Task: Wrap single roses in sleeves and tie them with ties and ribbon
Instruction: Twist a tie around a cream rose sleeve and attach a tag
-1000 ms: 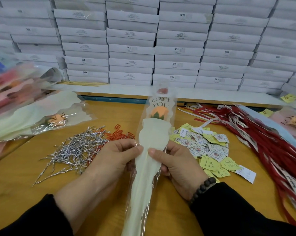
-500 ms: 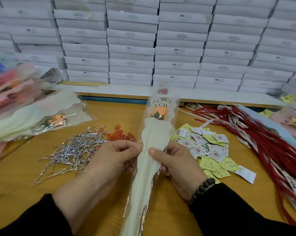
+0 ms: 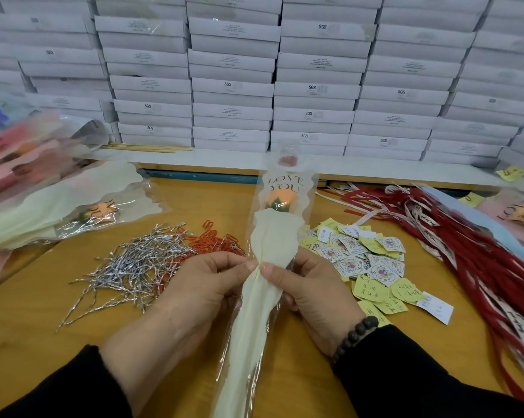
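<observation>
A cream and clear sleeve (image 3: pixel 272 236) printed "LOVE YOU" stands tilted over the table, with an orange rose (image 3: pixel 280 199) inside near its top. My left hand (image 3: pixel 200 288) and my right hand (image 3: pixel 309 291) grip the sleeve at its middle from both sides, thumbs nearly touching, gathering the cream paper into folds. Silver twist ties (image 3: pixel 134 263) lie in a loose pile to the left. Red ribbons (image 3: pixel 471 260) with white printed bands spread along the right side.
Orange paper clips (image 3: pixel 215 241) lie behind my left hand. Small stickers and yellow notes (image 3: pixel 372 267) lie right of centre. Wrapped roses (image 3: pixel 52 206) are piled at the left, another (image 3: pixel 523 214) at far right. Stacked white boxes (image 3: pixel 233 86) wall off the back.
My thumbs have moved closer together and the sleeve's middle is now pinched narrower, with creases in the cream paper. The sleeve's top leans slightly more to the right.
</observation>
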`<control>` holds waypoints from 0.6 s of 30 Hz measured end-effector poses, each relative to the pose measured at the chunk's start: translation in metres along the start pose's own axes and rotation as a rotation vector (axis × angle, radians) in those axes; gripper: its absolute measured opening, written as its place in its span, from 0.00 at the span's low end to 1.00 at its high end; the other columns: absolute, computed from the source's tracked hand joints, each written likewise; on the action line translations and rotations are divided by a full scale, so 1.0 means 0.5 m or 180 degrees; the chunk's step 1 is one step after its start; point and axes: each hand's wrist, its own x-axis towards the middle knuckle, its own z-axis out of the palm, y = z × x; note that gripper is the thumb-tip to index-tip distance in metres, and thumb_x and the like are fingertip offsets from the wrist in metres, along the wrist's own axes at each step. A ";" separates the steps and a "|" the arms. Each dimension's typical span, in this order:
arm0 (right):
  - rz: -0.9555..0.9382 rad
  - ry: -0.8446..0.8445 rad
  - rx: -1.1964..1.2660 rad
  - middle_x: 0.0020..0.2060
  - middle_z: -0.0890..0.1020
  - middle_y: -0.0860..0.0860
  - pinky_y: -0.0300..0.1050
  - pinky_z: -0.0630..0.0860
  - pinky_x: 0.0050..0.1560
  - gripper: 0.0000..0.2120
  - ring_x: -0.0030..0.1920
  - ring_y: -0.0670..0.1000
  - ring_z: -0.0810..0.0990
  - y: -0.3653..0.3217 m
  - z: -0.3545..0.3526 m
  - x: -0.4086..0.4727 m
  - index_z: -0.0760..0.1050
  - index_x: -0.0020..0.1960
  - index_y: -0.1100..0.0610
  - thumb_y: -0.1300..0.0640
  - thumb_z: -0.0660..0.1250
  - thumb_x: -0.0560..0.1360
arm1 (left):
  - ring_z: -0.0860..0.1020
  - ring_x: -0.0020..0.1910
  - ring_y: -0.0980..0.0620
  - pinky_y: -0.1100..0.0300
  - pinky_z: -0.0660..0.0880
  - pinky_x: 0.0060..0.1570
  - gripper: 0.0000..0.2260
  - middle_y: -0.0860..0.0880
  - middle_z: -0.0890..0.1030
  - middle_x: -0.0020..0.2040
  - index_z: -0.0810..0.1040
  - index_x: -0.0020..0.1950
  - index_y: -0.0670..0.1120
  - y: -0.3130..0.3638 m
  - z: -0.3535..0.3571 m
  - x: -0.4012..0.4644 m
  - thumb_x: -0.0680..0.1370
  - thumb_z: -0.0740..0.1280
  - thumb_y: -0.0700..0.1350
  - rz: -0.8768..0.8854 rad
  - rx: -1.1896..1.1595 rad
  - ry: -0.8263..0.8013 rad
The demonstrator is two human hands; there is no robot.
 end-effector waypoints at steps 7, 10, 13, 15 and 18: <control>-0.0031 0.0022 0.0012 0.27 0.77 0.47 0.28 0.67 0.23 0.06 0.22 0.39 0.73 0.003 -0.001 0.001 0.79 0.47 0.64 0.66 0.71 0.70 | 0.74 0.33 0.44 0.54 0.72 0.36 0.11 0.35 0.79 0.37 0.79 0.38 0.38 0.000 -0.001 -0.002 0.61 0.72 0.43 0.0012 0.0054 0.0083; -0.0039 -0.0035 0.0035 0.27 0.78 0.45 0.28 0.67 0.23 0.05 0.22 0.39 0.74 0.002 -0.001 0.001 0.80 0.46 0.60 0.66 0.70 0.70 | 0.74 0.39 0.39 0.50 0.73 0.42 0.10 0.27 0.78 0.44 0.81 0.36 0.37 0.002 0.004 -0.009 0.63 0.72 0.43 0.0109 0.0012 0.0117; -0.0059 -0.0022 0.0071 0.26 0.78 0.45 0.28 0.67 0.23 0.04 0.22 0.39 0.74 0.003 -0.003 0.003 0.80 0.45 0.61 0.66 0.70 0.70 | 0.76 0.40 0.37 0.49 0.76 0.43 0.14 0.28 0.79 0.46 0.80 0.40 0.34 0.003 0.004 -0.013 0.65 0.71 0.46 0.0137 0.0109 0.0017; -0.0060 -0.0009 0.0078 0.27 0.77 0.48 0.29 0.67 0.22 0.05 0.22 0.40 0.74 0.004 -0.005 0.004 0.79 0.46 0.64 0.67 0.70 0.70 | 0.78 0.38 0.40 0.53 0.79 0.37 0.11 0.30 0.80 0.45 0.82 0.38 0.37 0.006 0.004 -0.013 0.63 0.72 0.44 0.0150 0.0152 -0.0045; -0.0074 -0.0021 -0.0062 0.30 0.74 0.53 0.30 0.67 0.22 0.08 0.21 0.40 0.72 0.009 -0.005 0.004 0.77 0.47 0.68 0.65 0.71 0.70 | 0.79 0.36 0.42 0.52 0.79 0.40 0.10 0.31 0.79 0.42 0.80 0.39 0.37 0.007 0.002 -0.008 0.61 0.71 0.41 0.0202 0.0175 -0.0035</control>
